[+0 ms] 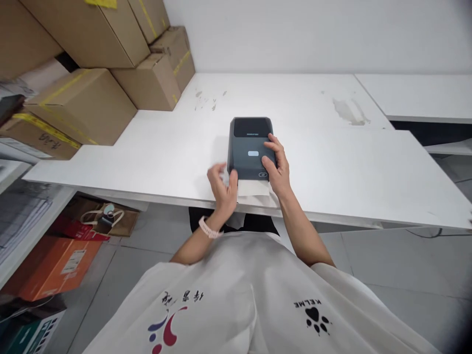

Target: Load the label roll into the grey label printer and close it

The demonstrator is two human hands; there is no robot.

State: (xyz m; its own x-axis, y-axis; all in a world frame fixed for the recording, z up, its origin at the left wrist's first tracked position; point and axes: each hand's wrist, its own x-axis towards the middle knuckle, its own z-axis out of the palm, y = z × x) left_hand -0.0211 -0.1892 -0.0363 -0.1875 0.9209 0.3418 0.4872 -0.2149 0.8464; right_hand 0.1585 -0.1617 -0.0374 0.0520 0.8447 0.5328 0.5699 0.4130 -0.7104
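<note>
A dark grey label printer (248,142) stands on the white table (332,162) near its front edge. A white paper label (254,189) sticks out of its front slot. My right hand (276,164) rests on the printer's top right, fingers spread flat over the lid near a small button. My left hand (221,189) is at the printer's front left corner, thumb against the casing and fingers loosely curled beside the paper; it looks slightly blurred. A pale wristband sits on my left wrist.
Stacked cardboard boxes (96,93) fill the table's back left corner. A second white table (416,96) adjoins at the right. Under the table on the left lie a brown paper bag (106,219) and an orange box (51,265). Shelves run along the left edge.
</note>
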